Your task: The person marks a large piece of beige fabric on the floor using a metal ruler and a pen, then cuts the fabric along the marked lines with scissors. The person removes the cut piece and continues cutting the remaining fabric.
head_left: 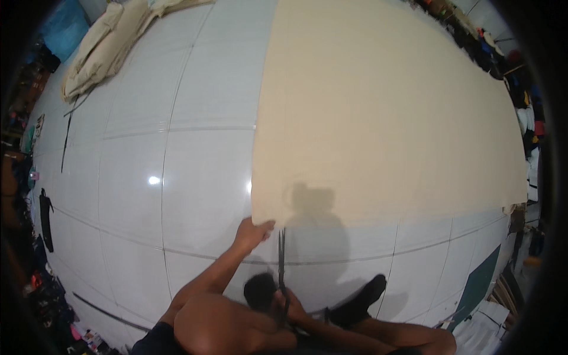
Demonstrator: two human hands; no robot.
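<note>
A large cream cloth [384, 118] lies flat across the tiled floor, from the middle to the right. My left hand [254, 232] pinches its near left corner between thumb and fingers. Close to my body, my right hand [291, 305] grips a long dark pair of scissors [281, 254]. The blades point away from me, slightly parted at the tips. They end just short of the cloth's near edge, to the right of my left hand. My right fingers are partly hidden around the handles.
A crumpled beige cloth bundle [109, 50] lies at the far left beside a blue plastic bag [64, 29]. A folded black umbrella-like item [46, 220] rests at the left. A dark green board [476, 287] is at the right. Mixed piles line both sides.
</note>
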